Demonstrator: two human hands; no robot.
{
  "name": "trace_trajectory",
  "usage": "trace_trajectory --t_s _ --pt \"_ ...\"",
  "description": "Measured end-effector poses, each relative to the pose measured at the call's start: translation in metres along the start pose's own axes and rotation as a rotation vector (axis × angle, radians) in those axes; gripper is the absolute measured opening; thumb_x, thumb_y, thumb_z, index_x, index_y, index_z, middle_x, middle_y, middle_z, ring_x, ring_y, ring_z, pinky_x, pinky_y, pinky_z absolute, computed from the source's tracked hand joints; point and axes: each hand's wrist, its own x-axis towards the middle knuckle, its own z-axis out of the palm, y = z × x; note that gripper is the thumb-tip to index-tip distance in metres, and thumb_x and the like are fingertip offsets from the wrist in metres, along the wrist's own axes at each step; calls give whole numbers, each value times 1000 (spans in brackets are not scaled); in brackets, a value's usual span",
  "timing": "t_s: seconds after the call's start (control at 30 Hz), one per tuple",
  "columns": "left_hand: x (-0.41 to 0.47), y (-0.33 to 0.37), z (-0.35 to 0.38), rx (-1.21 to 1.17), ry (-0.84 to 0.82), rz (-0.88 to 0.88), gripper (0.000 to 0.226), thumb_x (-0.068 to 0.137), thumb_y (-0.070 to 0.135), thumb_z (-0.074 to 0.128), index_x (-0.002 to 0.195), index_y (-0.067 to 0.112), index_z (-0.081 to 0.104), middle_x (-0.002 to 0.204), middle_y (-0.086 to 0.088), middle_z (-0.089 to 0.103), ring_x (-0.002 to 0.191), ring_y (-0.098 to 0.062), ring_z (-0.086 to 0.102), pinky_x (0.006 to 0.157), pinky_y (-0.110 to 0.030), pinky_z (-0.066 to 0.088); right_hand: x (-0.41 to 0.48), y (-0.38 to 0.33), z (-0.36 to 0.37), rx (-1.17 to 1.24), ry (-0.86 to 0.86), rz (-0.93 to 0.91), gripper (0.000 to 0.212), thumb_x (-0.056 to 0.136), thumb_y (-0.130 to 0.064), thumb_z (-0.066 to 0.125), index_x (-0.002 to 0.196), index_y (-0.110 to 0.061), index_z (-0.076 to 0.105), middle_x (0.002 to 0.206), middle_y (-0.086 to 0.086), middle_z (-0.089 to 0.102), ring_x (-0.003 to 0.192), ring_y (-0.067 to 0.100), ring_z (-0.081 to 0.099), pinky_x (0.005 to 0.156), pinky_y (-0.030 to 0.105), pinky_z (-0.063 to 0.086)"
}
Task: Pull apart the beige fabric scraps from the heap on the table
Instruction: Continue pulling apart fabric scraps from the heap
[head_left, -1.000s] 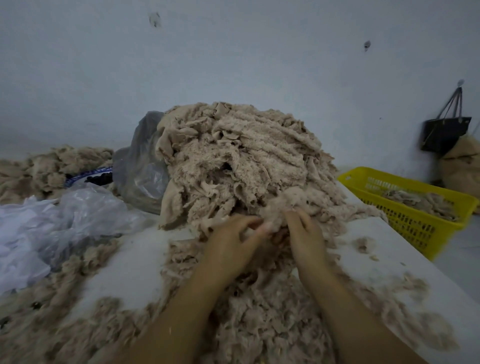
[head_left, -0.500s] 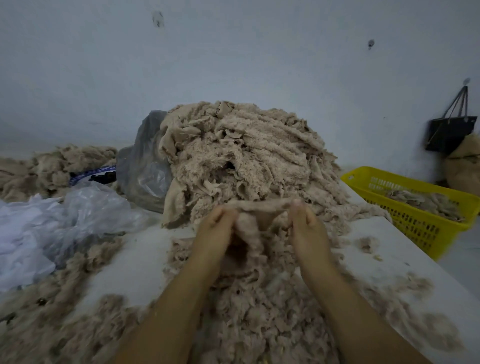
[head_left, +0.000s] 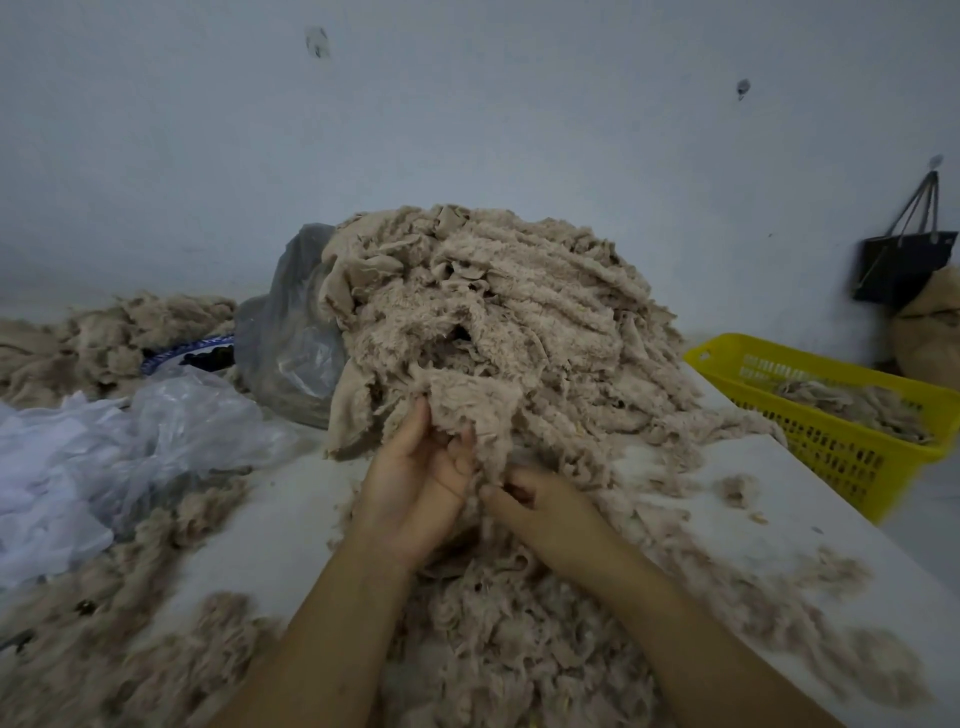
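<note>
Since half a second ago the two hands have stopped stretching a piece level between them. The left hand (head_left: 415, 483) has turned palm up, and the right hand (head_left: 540, 504) has dropped lower and closed in beside it.

At the far left lies a low pile of shredded beige fluff (head_left: 104, 332). Nearer, a crumpled clear plastic sheet (head_left: 130, 441) lies on the tabletop (head_left: 291, 545), with a grey plastic bag (head_left: 291, 332) behind it, leaning on the heap (head_left: 493, 312).

The heap stands tall at centre, far side, and most of its strips look intact. At its near foot the left hand's curled fingers and thumb grip the upper part of one beige scrap (head_left: 467, 400), which hangs from the heap's front. Just right of it and lower, the right hand pinches the same scrap's lower edge; its fingertips are partly buried in the pile. Below both hands a thick bed of pulled-apart fibre (head_left: 519, 649) runs to the near edge, and a small tuft (head_left: 735, 488) lies apart to the right.

Off the right edge a yellow basket (head_left: 810, 364) holds a little beige material.

By the look of it a fair amount is already torn, yet the bulk of the heap remains and this scrap is only being started.
</note>
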Motion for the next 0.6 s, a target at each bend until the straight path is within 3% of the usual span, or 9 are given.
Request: trace_trajectory --t_s 0.1,0.23,0.33,0.43,0.5,0.53,0.57,0.6 --pt "1 11 -2 -138 29 64 26 84 15 52 97 3 71 90 -7 74 76 -15 73 69 -23 61 -1 4 -16 -3 152 122 28 100 -25 51 73 -23 43 61 -9 46 46 0 38 46 15 30" --pt "-1 15 -5 -147 108 70 23 73 10 58 78 0 78 86 -9 75 72 -17 74 61 -24 61 2 0 -24 -154 364 160 24 96 -22 49 75 -16 38 64 1 40 56 14 32 56 32 23" --pt "-2 29 -8 -239 95 87 12 67 7 63 69 7 75 74 4 69 71 -1 63 78 -1 44 2 5 -34 -184 534 245 29 98 -20 46 71 -19 36 60 0 37 53 16 30 53 33 20" --pt "-2 40 -18 -264 155 204 26 77 9 55 56 12 69 57 7 59 47 -2 52 53 -5 42 -3 17 -52 -41 683 328 35 101 -17 45 69 -17 30 62 3 30 55 16 24 54 34 16" --pt "-5 31 -12 -264 78 127 20 77 2 68 59 8 69 57 4 61 44 -4 56 44 -11 45 -2 19 -49 -31 646 298 31 101 -19 46 73 -14 33 70 6 36 60 20 33 56 36 24" --pt "-6 23 -8 -291 17 102 13 66 -5 80 63 5 71 60 0 65 47 -7 61 44 -14 49 0 17 -43 -11 593 244 25 101 -22 46 78 -14 39 81 6 43 69 22 44 60 37 34" --pt "-7 16 -3 -288 -37 67 20 55 -7 86 67 2 73 63 -3 68 49 -10 65 44 -17 51 1 11 -36 18 526 175 17 100 -27 46 87 -16 47 97 3 47 87 20 52 70 36 44" --pt "-5 13 -4 -260 -49 41 17 56 -4 85 69 1 74 65 -4 70 51 -10 67 45 -18 52 1 4 -29 33 448 98 18 98 -37 45 101 -22 54 113 -3 44 108 14 50 84 30 46"
